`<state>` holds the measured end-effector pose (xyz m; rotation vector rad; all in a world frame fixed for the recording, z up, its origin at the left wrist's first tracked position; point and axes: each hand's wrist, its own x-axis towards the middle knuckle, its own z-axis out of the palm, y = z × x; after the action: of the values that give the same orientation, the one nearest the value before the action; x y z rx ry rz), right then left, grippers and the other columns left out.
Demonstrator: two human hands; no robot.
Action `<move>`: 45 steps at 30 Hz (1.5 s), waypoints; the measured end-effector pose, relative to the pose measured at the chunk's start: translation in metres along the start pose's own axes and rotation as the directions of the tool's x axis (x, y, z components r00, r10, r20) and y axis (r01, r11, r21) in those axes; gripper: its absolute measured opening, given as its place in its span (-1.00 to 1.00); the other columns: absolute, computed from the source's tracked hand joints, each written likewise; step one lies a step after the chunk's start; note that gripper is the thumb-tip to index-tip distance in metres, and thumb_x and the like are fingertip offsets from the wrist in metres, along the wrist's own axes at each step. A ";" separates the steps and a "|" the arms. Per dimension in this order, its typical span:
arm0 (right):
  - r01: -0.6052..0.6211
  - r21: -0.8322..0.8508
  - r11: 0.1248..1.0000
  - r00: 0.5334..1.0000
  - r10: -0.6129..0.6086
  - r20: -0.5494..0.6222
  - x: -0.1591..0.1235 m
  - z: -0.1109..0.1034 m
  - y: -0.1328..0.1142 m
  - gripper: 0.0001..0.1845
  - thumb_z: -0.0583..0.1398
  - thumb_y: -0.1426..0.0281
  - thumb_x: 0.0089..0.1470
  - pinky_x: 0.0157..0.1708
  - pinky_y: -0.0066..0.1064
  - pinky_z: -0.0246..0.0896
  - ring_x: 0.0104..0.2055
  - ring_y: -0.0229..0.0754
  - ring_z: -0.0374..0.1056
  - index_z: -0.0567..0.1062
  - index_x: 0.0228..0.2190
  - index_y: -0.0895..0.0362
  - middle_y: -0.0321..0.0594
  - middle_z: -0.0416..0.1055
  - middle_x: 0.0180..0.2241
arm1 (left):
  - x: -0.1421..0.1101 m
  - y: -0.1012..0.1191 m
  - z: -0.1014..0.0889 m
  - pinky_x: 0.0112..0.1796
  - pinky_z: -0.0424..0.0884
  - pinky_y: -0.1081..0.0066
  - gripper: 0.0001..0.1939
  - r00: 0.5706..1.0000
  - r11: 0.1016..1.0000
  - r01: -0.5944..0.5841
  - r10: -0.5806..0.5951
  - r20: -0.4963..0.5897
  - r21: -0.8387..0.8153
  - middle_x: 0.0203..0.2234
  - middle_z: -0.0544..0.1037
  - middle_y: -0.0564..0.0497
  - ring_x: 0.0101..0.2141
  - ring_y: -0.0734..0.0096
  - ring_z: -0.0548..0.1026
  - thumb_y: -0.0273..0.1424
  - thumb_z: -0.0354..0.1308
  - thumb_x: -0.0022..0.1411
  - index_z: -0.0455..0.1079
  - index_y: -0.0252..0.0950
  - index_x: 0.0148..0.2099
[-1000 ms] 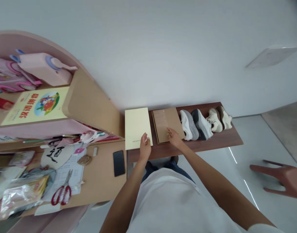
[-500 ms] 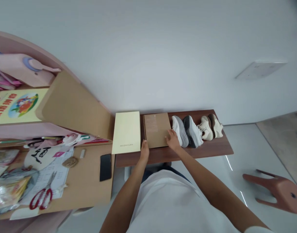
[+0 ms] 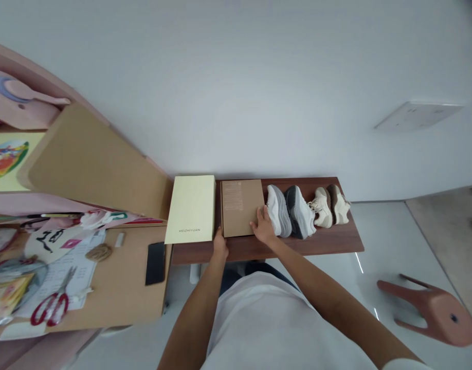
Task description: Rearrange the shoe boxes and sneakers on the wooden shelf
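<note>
I note the right hand (image 3: 264, 226) with fingers spread on the brown box (image 3: 239, 208), the left hand (image 3: 219, 244) at its near left corner, grip indeterminable.

The carton (image 3: 241, 218) is brown, the bench (image 3: 324, 241) dark reddish-brown, perhaps wood-grained.

Pale wall (image 3: 236, 92), grey floor (image 3: 390, 236), reddish-brown stool (image 3: 440, 318)

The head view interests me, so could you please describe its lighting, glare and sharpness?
Head view: soft light on the wall, dark at the top right corner; same head view: bright streaks, likely glare, on the floor; head view again: lettering on the cream box legible, small print on the brown box unreadable.
</note>
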<state>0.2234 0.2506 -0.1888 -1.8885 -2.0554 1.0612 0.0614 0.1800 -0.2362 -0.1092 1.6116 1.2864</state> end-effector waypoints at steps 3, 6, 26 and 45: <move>0.000 0.016 1.000 1.000 -0.001 0.012 0.003 -0.004 0.005 -0.17 0.13 0.26 0.20 0.42 -0.07 -0.22 0.51 0.07 -0.41 0.02 0.38 0.29 0.06 -0.36 0.48 | -0.008 0.002 0.001 0.27 0.20 0.15 -0.65 0.999 0.997 0.022 -0.025 -0.042 -0.072 0.19 0.49 0.06 0.29 0.26 0.30 -0.20 0.09 0.34 0.50 -0.07 0.12; -0.002 0.046 0.999 1.000 0.002 0.008 0.005 -0.007 0.009 -0.16 0.13 0.21 0.20 0.41 -0.07 -0.19 0.51 0.10 -0.39 0.03 0.38 0.31 0.10 -0.34 0.47 | -0.018 0.007 0.003 0.29 0.13 0.13 -0.61 1.000 0.992 -0.005 0.005 0.003 -0.124 0.21 0.47 0.02 0.30 0.23 0.27 -0.14 0.18 0.29 0.50 -0.08 0.12; -0.059 0.490 0.870 0.998 0.039 0.051 0.007 -0.010 -0.017 0.10 -0.11 -0.36 0.09 0.45 -0.07 -0.49 0.51 -0.02 -0.38 0.02 0.41 0.09 -0.13 -0.19 0.47 | -0.057 0.085 0.022 -0.06 0.52 0.20 -0.40 0.948 0.951 -0.084 0.169 0.271 -0.297 0.15 0.51 -0.09 0.11 0.10 0.49 -0.14 0.39 0.13 0.40 -0.12 0.19; -0.042 0.804 0.593 0.987 -0.100 0.125 -0.012 -0.019 -0.049 0.02 0.16 -0.22 0.08 0.46 -0.11 -0.35 0.49 -0.06 -0.18 0.01 0.40 -0.07 -0.36 -0.08 0.44 | -0.063 0.066 0.021 0.28 0.21 0.12 -0.28 0.855 0.904 -0.411 0.427 0.293 -0.118 0.18 0.49 -0.09 0.23 0.12 0.38 -0.12 0.39 0.12 0.37 -0.17 0.29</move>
<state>0.1959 0.2493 -0.1422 -1.2884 -1.2363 1.7807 0.0642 0.1929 -0.1435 0.4227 1.3657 1.5866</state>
